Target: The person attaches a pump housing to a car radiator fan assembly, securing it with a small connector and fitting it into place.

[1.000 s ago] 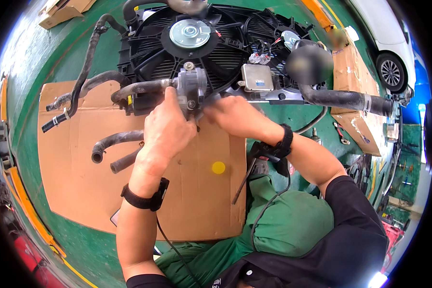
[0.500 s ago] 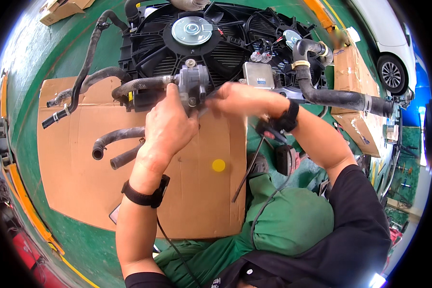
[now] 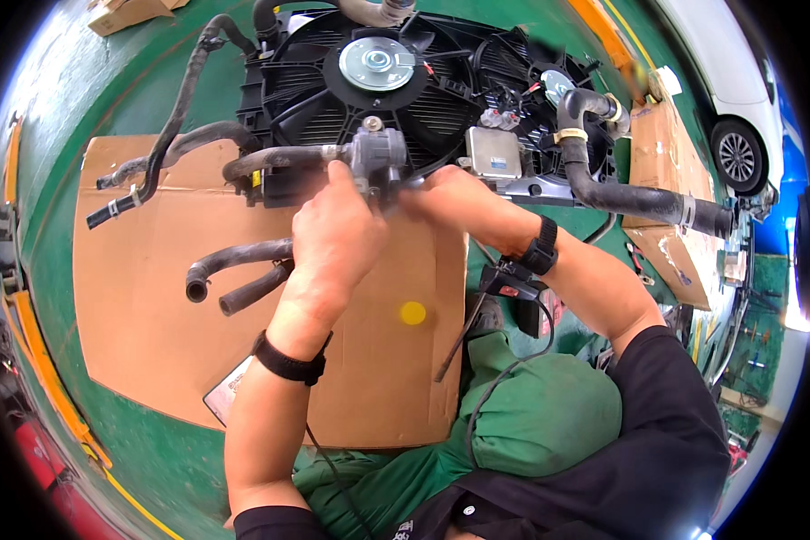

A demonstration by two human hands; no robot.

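Observation:
A grey metal pump-like housing (image 3: 377,151) with a black rubber hose (image 3: 283,162) on its left side is held up before the black radiator fan assembly (image 3: 436,126). My left hand (image 3: 337,234) is closed around its lower part, with one finger stretched up along it. At its lower right my right hand (image 3: 454,200) has curled fingers close to the housing. Those fingertips are smeared, and what they pinch cannot be made out. Two hose ends (image 3: 234,261) stick out left of my left wrist, over the cardboard sheet (image 3: 153,315).
A silver control box (image 3: 493,153) sits on the fan frame. A thick black hose (image 3: 639,200) reaches right, past a cardboard box (image 3: 670,198). A cordless power tool (image 3: 522,292) and a thin dark rod (image 3: 463,337) are by my knee. A white car (image 3: 724,81) stands far right.
The whole view has shifted slightly. Both hands stay at the housing; my right hand's fingers have moved a little lower beside it.

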